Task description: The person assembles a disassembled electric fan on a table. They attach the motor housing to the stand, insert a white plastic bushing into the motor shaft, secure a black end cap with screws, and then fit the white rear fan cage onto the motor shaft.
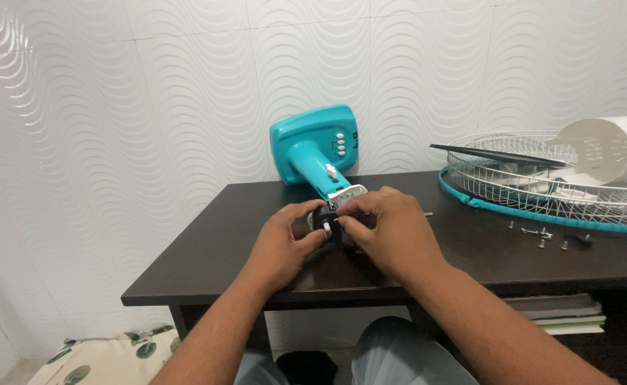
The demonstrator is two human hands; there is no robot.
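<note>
A turquoise fan stand lies on its side on the dark table, its base against the wall and its neck pointing toward me. At the neck's end sits a black motor part with a short white shaft. My left hand grips that black part from the left. My right hand covers it from the right, its fingertips pinched at the shaft.
A white wire fan guard with a turquoise rim lies at the right of the table, with a dark blade and a white motor cover on it. Several loose screws lie nearby. Papers sit on a shelf below. A leaf-print cushion lies on the floor.
</note>
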